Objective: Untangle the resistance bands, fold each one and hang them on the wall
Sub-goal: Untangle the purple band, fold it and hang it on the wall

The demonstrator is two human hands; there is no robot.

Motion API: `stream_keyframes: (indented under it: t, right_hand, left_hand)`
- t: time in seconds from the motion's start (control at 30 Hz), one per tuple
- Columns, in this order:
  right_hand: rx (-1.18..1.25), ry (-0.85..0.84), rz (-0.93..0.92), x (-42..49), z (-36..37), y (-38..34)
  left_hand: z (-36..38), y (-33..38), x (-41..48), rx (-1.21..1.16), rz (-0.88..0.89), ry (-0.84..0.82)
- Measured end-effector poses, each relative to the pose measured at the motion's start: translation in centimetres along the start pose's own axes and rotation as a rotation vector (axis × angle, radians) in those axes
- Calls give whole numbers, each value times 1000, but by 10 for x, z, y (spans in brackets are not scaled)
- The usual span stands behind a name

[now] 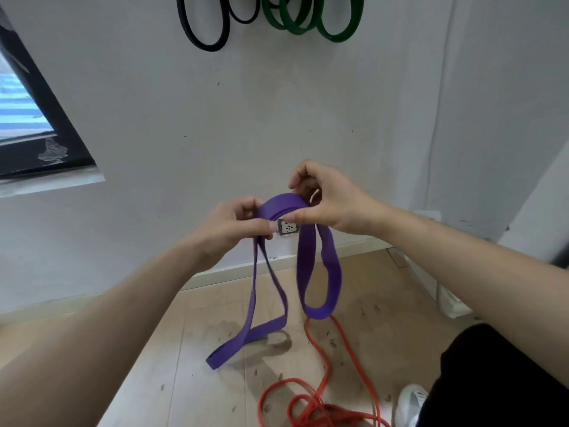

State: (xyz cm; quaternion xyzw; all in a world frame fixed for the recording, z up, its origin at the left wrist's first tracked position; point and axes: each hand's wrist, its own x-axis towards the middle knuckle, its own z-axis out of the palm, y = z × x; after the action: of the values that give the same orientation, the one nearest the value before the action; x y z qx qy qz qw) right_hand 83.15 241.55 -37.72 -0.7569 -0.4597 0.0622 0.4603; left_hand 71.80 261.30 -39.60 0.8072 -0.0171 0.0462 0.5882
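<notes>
Both forearms are reaching in from the bottom corners toward the wall, and between them the purple band is being folded. The left hand is pinching one side of the doubled top of the band between thumb and fingers, while the right hand is gripping the other side, its fingers curling over the arch. Two loops are hanging down from the hands: the right one is dangling free, and the longer left one is reaching down to the wooden floor or just above it; I cannot tell which.

Higher on the wall, a black band and a green band are already hanging in coils, their hooks out of view, so those two look finished. Purple looks untangled and partly folded, though the loops are uneven and it is not yet hung. On the floor an orange band is lying in a tangled heap near a white shoe, seemingly untouched. By my judgement roughly half the work is remaining.
</notes>
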Motion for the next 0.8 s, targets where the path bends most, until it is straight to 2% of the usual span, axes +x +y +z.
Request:
stream_keyframes:
  t: [0.13, 0.47, 0.63, 0.8]
  right_hand:
    - [-4, -109, 37, -4, 8, 4]
    - [199, -264, 188, -13, 47, 31]
    - [190, -358, 240, -13, 48, 40]
    - [197, -308, 285, -10, 30, 38]
  left_hand:
    - [10, 7, -1, 4, 2, -16]
    - [-3, 12, -10, -5, 73, 116]
    - [-20, 17, -15, -79, 102, 199]
    - [-47, 3, -24, -47, 52, 221]
